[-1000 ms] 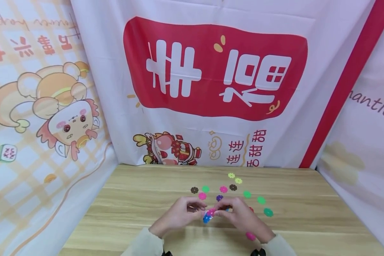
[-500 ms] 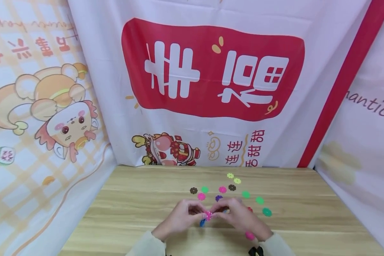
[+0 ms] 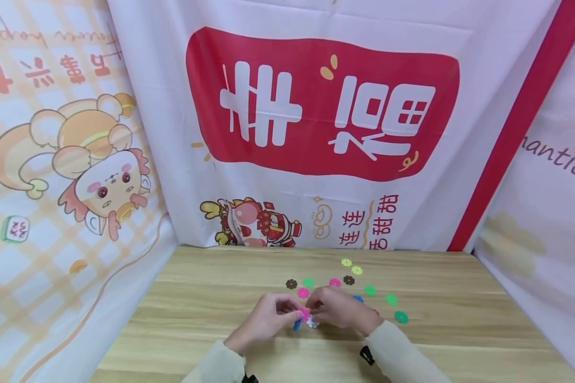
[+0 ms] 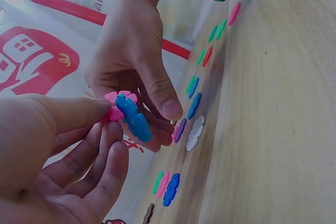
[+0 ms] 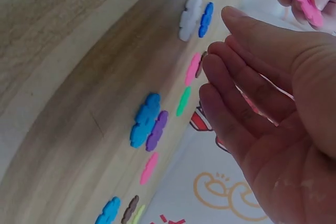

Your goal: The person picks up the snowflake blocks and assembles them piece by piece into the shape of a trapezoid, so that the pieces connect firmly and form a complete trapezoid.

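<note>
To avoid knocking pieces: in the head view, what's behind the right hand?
Beyond the right hand lie a pink flower disc and a brown flower disc; a blue flower disc peeks out. Whatever the hand covers is hidden there.

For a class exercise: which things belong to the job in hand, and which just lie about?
Job: left hand, pink flower, attached blue flower, empty right hand.

Apparently lying about: white flower, purple flower, yellow flowers, brown flowers, green flowers, red flower, other pink flowers, other blue flowers.

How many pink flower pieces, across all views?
4: one pink piece in the left hand; one beside a green piece; one just beyond the right hand; one at upper right, left wrist view. Others may be hidden.
</note>
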### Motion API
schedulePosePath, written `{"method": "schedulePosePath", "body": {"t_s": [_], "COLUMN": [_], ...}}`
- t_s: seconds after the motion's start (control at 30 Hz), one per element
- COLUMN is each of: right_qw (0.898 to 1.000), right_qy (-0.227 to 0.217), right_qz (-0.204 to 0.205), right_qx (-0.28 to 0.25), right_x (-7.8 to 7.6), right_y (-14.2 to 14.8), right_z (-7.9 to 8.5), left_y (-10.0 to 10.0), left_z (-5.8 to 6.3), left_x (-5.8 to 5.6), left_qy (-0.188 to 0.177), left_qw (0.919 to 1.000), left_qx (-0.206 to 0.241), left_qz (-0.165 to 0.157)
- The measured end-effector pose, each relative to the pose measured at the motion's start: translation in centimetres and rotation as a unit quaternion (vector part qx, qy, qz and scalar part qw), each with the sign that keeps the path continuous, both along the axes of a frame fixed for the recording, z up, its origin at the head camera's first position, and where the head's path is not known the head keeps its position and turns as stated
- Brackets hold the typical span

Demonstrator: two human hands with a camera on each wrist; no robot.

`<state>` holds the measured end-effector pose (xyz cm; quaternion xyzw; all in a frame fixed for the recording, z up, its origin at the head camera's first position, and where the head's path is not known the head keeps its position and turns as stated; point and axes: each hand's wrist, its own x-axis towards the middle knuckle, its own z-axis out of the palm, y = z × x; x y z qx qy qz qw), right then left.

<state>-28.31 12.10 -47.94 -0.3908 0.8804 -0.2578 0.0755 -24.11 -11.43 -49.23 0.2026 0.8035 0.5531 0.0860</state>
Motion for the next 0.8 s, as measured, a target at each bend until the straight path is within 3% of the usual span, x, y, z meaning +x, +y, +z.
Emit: {"method": "schedulePosePath", "body": {"t_s": [0.5,0.8], "right_qw": [0.999,0.994], "right_qy": [-0.029,-0.067], "right_qz": [-0.016,-0.067], "right_qx": [0.022,-0.047], "right_x": [0.8,0.9], "right_y": [0.0,2.2], "right_z": [-1.4,-1.0], "left_y": [-0.2,0.1], "left_z": [-0.3,-0.4], "left_x": [0.3,0.3], "left_qy": [-0.024,-0.022], "left_qw": [0.9996,0.9997], "left_qx": [0.009,0.010], "left_qz": [0.008,-0.001]}}
